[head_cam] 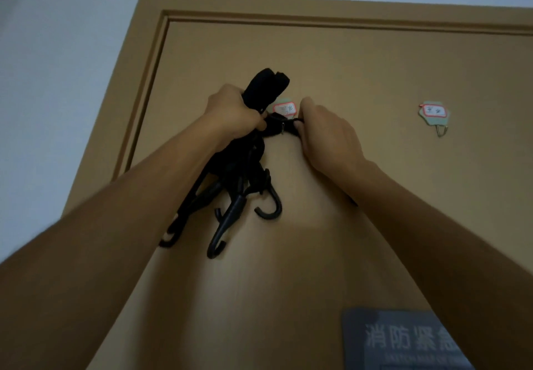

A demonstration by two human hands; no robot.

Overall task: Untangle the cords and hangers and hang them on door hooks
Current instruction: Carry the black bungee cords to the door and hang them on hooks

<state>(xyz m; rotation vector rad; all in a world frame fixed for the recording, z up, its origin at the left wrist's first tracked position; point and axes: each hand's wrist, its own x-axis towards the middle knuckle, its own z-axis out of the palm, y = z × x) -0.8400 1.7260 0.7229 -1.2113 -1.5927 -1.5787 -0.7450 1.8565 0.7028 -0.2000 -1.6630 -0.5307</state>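
Note:
My left hand (235, 113) grips a bundle of black cords (266, 85) against the tan door (375, 211). Several black plastic hooks (230, 211) dangle from the bundle below my wrist. My right hand (327, 133) pinches a black cord loop (284, 127) stretched across a small metal door hook (282, 129). That hook hangs from a labelled sticker (285, 107) partly hidden by the bundle. A second labelled sticker (434, 113) sits to the right, and its metal hook (442, 131) is bare.
The door frame (150, 81) runs up the left and across the top, with a pale wall (57, 66) beyond it. A grey sign with white characters (403, 341) is fixed low on the door at the right.

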